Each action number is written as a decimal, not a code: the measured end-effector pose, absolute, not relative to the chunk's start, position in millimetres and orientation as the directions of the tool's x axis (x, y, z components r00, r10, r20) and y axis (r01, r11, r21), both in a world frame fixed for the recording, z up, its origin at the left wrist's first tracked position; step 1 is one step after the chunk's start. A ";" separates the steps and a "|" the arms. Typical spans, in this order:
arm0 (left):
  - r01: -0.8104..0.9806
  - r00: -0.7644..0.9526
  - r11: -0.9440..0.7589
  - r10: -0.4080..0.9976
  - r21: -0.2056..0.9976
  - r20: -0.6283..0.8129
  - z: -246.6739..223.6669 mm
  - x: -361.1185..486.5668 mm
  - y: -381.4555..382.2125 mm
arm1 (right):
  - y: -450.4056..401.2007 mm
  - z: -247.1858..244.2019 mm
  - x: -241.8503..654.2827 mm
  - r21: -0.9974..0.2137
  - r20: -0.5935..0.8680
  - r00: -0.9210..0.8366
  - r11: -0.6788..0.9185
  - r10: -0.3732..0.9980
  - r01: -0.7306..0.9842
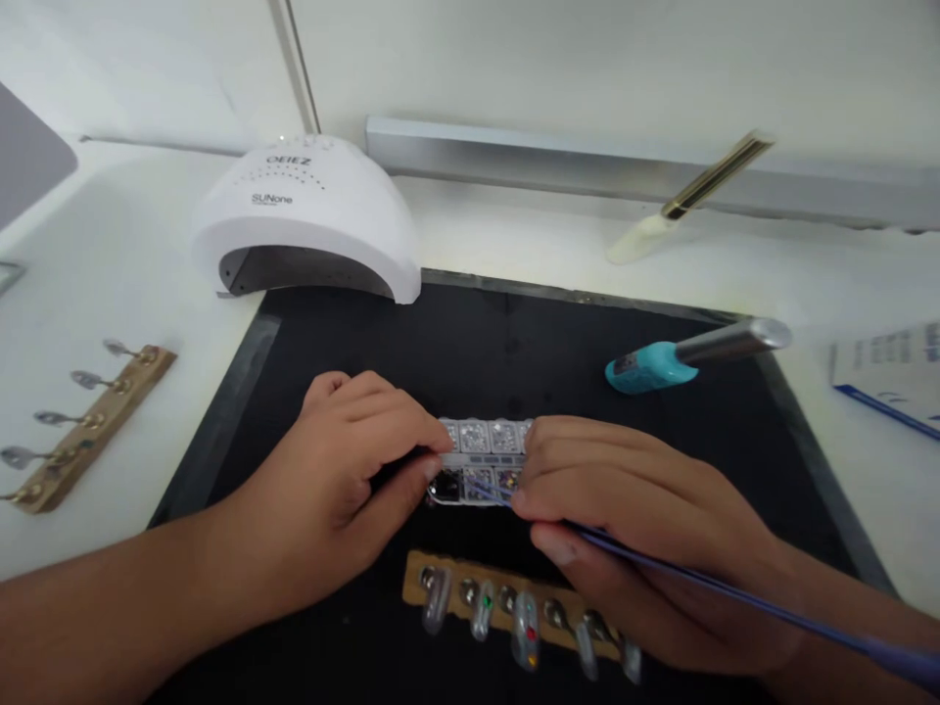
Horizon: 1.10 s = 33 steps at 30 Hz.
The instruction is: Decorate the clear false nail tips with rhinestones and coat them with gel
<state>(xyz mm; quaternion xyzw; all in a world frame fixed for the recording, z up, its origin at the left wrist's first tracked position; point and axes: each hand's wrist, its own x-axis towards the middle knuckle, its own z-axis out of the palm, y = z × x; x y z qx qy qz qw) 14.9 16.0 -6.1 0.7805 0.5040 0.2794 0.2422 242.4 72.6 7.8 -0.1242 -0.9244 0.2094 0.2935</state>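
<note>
A small clear case (481, 460) with square compartments of rhinestones lies on the black mat (506, 343). My left hand (359, 460) has its thumb and index finger closed on the case's left end, by a compartment of black stones. Slim blue-purple tweezers (682, 576) are gripped in my right hand (624, 519). Their thin tips are over the case's front row; whether a stone is between them I cannot tell. My right fingers cover the case's right end. Just in front lies a wooden strip (506, 597) with nail tips on metal mounts, some with coloured stones.
A white nail lamp (308, 215) stands at the back left. A second wooden strip with nail tips (95, 426) lies on the left. To the right are a turquoise tool with a silver end (661, 365), a gold-and-cream brush (682, 201) and a printed packet (888, 377).
</note>
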 end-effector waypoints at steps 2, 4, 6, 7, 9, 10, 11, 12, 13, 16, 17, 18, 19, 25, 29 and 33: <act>0.650 0.336 -0.374 0.922 0.662 0.191 -5.8 15.4 16.3 | 72.3 8.9 242.4 -0.472 0.459 -0.807 0.872 0.371 0.133; 0.647 0.337 -0.366 0.924 0.669 0.180 -5.7 15.6 16.3 | 71.5 9.8 242.5 -0.484 0.409 -0.821 0.857 0.399 0.175; 0.643 0.341 -0.364 0.924 0.674 0.173 -5.6 15.4 16.2 | 70.5 10.2 242.5 -0.487 0.410 -0.817 0.855 0.404 0.179; 0.642 0.344 -0.365 0.923 0.675 0.172 -5.6 15.3 16.1 | 70.1 10.1 242.5 -0.488 0.410 -0.816 0.854 0.406 0.180; 0.639 0.346 -0.368 0.922 0.675 0.176 -5.5 15.2 16.1 | 69.7 9.7 242.5 -0.490 0.405 -0.819 0.853 0.407 0.181; 0.639 0.343 -0.368 0.922 0.676 0.177 -5.5 15.2 16.1 | 69.6 9.5 242.6 -0.490 0.401 -0.821 0.853 0.406 0.182; 0.640 0.340 -0.366 0.923 0.676 0.178 -5.3 15.2 16.1 | 69.7 9.4 242.7 -0.489 0.396 -0.825 0.853 0.403 0.182; 0.643 0.337 -0.363 0.925 0.675 0.177 -5.2 15.3 16.1 | 69.7 9.4 242.8 -0.485 0.397 -0.827 0.856 0.399 0.180; 0.645 0.335 -0.361 0.926 0.673 0.175 -5.0 15.4 16.0 | 69.7 9.5 242.9 -0.480 0.395 -0.830 0.859 0.393 0.179; 0.651 0.342 -0.367 0.923 0.664 0.175 -4.5 15.5 15.8 | 70.1 9.9 243.3 -0.469 0.398 -0.832 0.865 0.386 0.177; 0.652 0.344 -0.369 0.922 0.662 0.176 -4.4 15.5 15.7 | 70.5 9.8 243.2 -0.470 0.395 -0.833 0.864 0.388 0.180; 0.651 0.345 -0.372 0.921 0.662 0.179 -4.3 15.4 15.6 | 71.1 9.3 243.1 -0.473 0.387 -0.835 0.862 0.391 0.184; 0.650 0.345 -0.373 0.921 0.662 0.180 -4.2 15.3 15.6 | 71.9 8.6 242.8 -0.476 0.391 -0.834 0.861 0.389 0.178; 0.654 0.348 -0.368 0.922 0.661 0.169 -4.9 15.1 16.7 | 74.7 5.4 240.7 -0.497 0.435 -0.824 0.860 0.362 0.116; 0.660 0.347 -0.371 0.922 0.654 0.173 -4.7 15.4 17.1 | 71.4 8.7 243.0 -0.500 0.371 -0.840 0.847 0.396 0.178; 0.659 0.349 -0.367 0.922 0.657 0.166 -4.1 15.7 16.9 | 71.2 9.5 243.7 -0.503 0.375 -0.836 0.845 0.400 0.179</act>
